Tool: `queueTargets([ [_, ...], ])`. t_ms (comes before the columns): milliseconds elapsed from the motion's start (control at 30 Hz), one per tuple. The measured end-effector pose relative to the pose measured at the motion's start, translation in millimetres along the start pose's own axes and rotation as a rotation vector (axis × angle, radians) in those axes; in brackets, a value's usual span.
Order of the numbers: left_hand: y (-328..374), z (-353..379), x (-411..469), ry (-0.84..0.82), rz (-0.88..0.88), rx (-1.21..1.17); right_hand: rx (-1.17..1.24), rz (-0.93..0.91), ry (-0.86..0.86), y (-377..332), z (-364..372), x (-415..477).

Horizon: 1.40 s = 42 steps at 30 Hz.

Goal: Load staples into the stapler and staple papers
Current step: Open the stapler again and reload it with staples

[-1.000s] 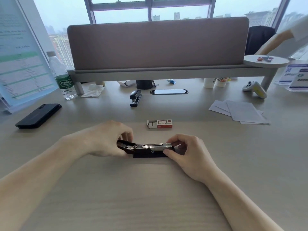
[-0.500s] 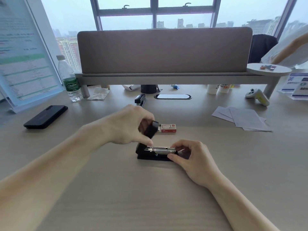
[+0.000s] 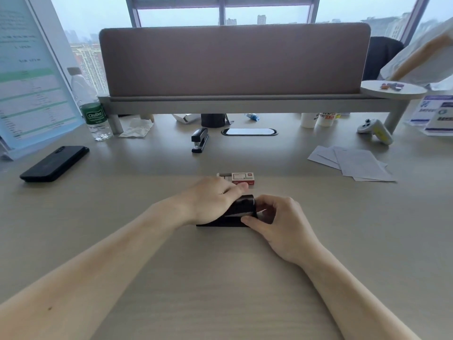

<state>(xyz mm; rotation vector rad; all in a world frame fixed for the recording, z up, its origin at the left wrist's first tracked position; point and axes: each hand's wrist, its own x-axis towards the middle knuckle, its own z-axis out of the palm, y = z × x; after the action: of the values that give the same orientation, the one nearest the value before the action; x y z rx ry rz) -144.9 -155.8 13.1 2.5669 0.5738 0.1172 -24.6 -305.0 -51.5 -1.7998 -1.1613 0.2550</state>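
A: Centre of the pale wood-grain desk (image 3: 220,290), and there's the glossy black plastic stapler (image 3: 241,209), lying flat, its long base touching the desktop.

B: Left hand (image 3: 210,200) is draped right over the stapler's rounded top, palm down, fingers curled along the far side, pressing on it.

A: And the right hand (image 3: 282,224) pinches the stapler's right end, thumb against the near edge, fingers wrapped round behind. Both hands are gripping that one tool.

B: Whether the lid is fully seated, I can't tell; the hands cover most of it.

A: Just beyond the stapler, nearly touching the left fingertips, sits the small red-and-white cardboard staple box (image 3: 241,179), its tray slid partly out on the left.

B: Further beyond the stapler stands a second black stapler (image 3: 199,139), narrow and upright on its base.

A: To the stapler's far right, a loose fan of flat white paper sheets (image 3: 355,163), overlapping, well apart from the hands.

B: Far left of the stapler lies a matte black rectangular phone (image 3: 55,163), and behind that, a clear plastic water bottle with a green label (image 3: 92,111).
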Motion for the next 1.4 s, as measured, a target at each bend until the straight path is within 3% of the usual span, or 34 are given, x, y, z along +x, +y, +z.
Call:
queueTargets([
  [900, 3.4, 23.4, 4.9, 0.046, 0.018, 0.006, -0.03, -0.032, 0.001, 5.1, 1.6, 2.5],
  [1000, -4.3, 18.4, 4.6, 0.18, 0.063, -0.159, -0.016, -0.008, 0.007, 6.4, 1.7, 2.0],
  [1133, -36.1, 11.1, -11.1, 0.483, 0.052, -0.644, 0.012, 0.015, 0.015, 4.2, 1.1, 0.9],
  [1400, -67.2, 28.8, -41.2, 0.45, 0.072, -0.611, -0.023, 0.026, -0.01, -8.8, -2.6, -5.3],
])
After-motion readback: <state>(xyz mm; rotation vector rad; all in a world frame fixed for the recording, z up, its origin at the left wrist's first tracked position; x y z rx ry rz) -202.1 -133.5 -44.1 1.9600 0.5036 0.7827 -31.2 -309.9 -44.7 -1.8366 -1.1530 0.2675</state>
